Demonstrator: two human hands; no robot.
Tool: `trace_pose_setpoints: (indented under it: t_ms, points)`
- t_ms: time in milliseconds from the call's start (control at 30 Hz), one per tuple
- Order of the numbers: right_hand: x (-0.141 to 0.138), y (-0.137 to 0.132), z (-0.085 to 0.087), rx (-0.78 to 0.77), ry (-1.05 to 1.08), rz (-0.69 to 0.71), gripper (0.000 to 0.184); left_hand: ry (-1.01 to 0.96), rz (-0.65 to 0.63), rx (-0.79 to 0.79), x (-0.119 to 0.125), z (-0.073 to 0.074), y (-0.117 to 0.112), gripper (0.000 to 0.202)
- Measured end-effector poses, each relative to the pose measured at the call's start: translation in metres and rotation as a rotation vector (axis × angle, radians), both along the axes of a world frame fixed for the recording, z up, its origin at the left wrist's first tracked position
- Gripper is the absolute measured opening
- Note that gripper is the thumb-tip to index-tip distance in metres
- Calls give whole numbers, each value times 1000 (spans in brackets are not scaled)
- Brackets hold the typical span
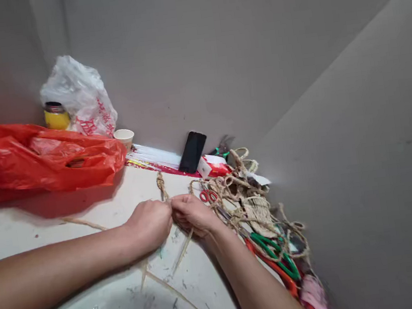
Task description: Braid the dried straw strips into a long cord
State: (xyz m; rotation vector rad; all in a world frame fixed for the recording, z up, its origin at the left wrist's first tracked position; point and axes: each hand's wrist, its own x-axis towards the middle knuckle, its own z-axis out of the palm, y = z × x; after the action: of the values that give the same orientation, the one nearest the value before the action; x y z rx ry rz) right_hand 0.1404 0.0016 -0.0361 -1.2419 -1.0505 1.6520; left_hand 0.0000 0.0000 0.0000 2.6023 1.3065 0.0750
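My left hand [150, 224] and my right hand [193, 215] meet knuckle to knuckle over the white table [108, 307]. Both are closed in a pinch on pale straw strands [182, 252] that trail from under them toward me. A short plaited length of the straw [161, 185] runs away from my fingers toward the wall. My fingertips are hidden behind the knuckles.
A heap of braided straw rope [250, 194] lies right of my hands, with small red scissors [208, 195] and green-handled scissors [276, 255]. A black phone [192, 152] leans on the wall. A red plastic bag [37, 160], white bag [81, 97], yellow jar [56, 116] and paper cup [124, 135] sit at the left.
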Motion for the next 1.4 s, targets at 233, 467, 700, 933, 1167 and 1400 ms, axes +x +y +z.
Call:
trace_pose_setpoints:
  t_ms: [233,467,700,933,1167,1400]
  points:
    - [10,1,3,-30,48,60,30,-222,-69,-30,-9,10,10,26]
    - [20,3,6,-90,90,117,22,-788,64,-566,-12,-15,47,20]
    - [24,5,6,-106,82,176,22,-797,37,-757,-5,-32,40,23]
    - [23,3,9,-76,19,194,24,-594,-71,-297,-7,-31,39,24]
    - [19,0,9,75,-311,184,24,-693,-58,-433,-5,-40,41,23]
    - [9,-6,9,408,-904,169,20,-779,100,-784,-5,-36,41,23]
